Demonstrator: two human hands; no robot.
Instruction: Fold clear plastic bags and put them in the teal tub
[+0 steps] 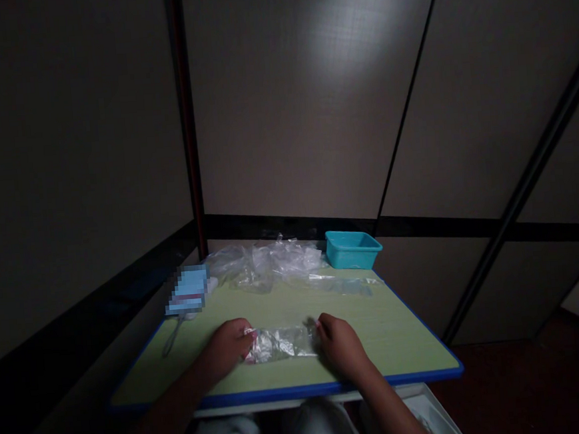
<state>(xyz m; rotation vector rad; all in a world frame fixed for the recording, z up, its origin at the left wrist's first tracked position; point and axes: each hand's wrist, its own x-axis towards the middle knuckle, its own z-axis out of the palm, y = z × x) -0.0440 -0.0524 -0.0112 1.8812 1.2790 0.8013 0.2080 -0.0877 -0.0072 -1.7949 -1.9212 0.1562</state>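
Observation:
A clear plastic bag (284, 343) is stretched flat between my two hands, low over the front part of the green tabletop (389, 343). At its left end, where something pinkish-red shows, my left hand (232, 342) is closed on it. My right hand (340, 343) pinches the other end, its fingertips partly hidden. What the reddish part is, I cannot make out. Beyond my hands, a heap of crumpled clear plastic bags (283, 259) covers the back of the table, and one flat clear bag (345, 285) lies to its right.
A turquoise plastic basket (353, 259) stands at the back right corner. On the left edge lies a blurred-out blue item (189, 290) with a strap loop (173, 338). Dark panelled walls (291, 110) rise behind the table. Below its blue edge, a white tray (428, 412) juts out at right.

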